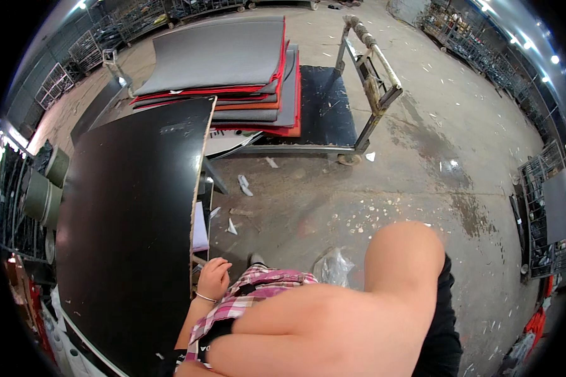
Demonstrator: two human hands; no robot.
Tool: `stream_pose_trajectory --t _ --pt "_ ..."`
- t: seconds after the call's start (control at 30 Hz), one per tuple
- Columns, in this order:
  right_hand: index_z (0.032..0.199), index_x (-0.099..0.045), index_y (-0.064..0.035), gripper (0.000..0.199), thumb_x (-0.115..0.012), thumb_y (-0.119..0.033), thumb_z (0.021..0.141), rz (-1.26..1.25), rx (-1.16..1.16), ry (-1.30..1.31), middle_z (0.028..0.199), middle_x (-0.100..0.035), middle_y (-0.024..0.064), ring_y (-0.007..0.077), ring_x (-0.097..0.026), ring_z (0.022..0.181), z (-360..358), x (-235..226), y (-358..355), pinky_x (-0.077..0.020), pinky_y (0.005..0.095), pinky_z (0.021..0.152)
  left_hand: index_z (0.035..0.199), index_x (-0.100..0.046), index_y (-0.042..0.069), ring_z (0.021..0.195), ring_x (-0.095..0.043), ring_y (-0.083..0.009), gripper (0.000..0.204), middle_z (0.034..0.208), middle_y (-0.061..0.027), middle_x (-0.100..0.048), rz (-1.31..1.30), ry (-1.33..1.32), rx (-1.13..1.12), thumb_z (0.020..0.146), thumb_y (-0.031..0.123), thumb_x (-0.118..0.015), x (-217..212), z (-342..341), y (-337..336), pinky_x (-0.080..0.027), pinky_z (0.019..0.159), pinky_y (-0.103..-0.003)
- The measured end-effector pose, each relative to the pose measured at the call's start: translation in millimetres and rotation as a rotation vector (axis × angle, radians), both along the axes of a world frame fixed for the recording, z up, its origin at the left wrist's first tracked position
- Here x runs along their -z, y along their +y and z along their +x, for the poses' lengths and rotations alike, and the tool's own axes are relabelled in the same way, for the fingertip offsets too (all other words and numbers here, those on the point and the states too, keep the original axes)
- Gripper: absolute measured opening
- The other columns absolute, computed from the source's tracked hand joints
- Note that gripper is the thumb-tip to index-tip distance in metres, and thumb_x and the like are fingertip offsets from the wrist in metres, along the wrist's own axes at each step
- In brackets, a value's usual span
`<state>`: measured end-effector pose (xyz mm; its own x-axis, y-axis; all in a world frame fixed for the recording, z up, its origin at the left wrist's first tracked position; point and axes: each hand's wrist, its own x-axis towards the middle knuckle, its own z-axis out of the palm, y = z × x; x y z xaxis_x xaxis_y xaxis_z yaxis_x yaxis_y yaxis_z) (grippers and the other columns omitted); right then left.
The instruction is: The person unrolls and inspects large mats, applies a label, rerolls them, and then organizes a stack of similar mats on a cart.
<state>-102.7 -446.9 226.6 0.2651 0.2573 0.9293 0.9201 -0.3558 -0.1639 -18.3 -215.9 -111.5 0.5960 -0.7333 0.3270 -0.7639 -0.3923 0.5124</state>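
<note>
Black worktop point(129, 207) at left, long axis pointing away from the body. Left grip point(215, 276) beside its pale right edge, fingers loosely bent, seemingly empty; right arm point(358, 320) blurred, grip state impossible to tell. Open floor point(308, 188) rightward; trolley point(327, 107) with grey-and-red sheets point(217, 53) blocking beyond.

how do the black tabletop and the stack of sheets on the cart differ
Colour: the black tabletop is black with a pale, rough edge; the stack of sheets is grey on top with red showing along its edges.
Make-up: the black tabletop is one board, the stack of sheets many uneven layers.
Shared: both have a broad upper face.
</note>
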Motion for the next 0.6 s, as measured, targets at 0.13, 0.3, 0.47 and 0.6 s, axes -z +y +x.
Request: stream_pose_trajectory --t 0.13,0.3,0.47,0.6 --pt "0.075 -0.056 -0.0036 0.02 -0.058 -0.02 0.064 -0.021 0.235 -0.043 0.068 -0.052 0.0028 0.0121 -0.042 0.051 22.3 8.7 -45.9 -0.0322 0.0242 0.042 0.08 -0.056 0.0 0.078 -0.052 -0.03 0.016 0.081 -0.0135 -0.054 0.055 0.126 -0.005 0.065 -0.002 -0.051 8.8 37.2 -27.3 -0.042 0.07 -0.037" --pt "0.071 -0.059 -0.0101 0.018 -0.06 -0.027 0.065 -0.118 0.599 -0.131 0.061 -0.05 -0.0017 0.0126 -0.041 0.054 63.3 3.9 -98.2 -0.0322 0.0235 0.046 0.078 -0.057 0.0 0.078 -0.052 -0.0298 0.015 0.08 -0.0137 -0.055 0.015 0.173 0.038 0.064 -0.001 -0.051 19.3 112.9 -74.7 -0.042 0.07 -0.037" --pt "0.078 -0.059 -0.0143 0.014 -0.06 -0.017 0.064 -0.338 0.608 0.057 0.062 -0.049 0.0003 0.0155 -0.047 0.054 119.8 22.6 -187.8 -0.0371 0.0262 0.05 0.078 -0.058 0.0 0.079 -0.053 -0.0286 0.015 0.081 -0.0129 -0.056 0.014 0.162 0.095 0.066 0.001 -0.05 -5.6 191.1 -162.6 -0.043 0.072 -0.036" --pt "0.083 -0.062 -0.0122 0.018 -0.057 -0.01 0.065 -0.443 0.924 0.571 0.069 -0.057 0.0038 0.019 -0.055 0.061 171.5 102.4 -294.0 -0.0438 0.0288 0.054 0.078 -0.058 0.001 0.078 -0.053 -0.0286 0.016 0.08 -0.0121 -0.057 0.051 0.132 0.176 0.067 0.004 -0.047 -6.6 254.3 -228.9 -0.043 0.072 -0.036"
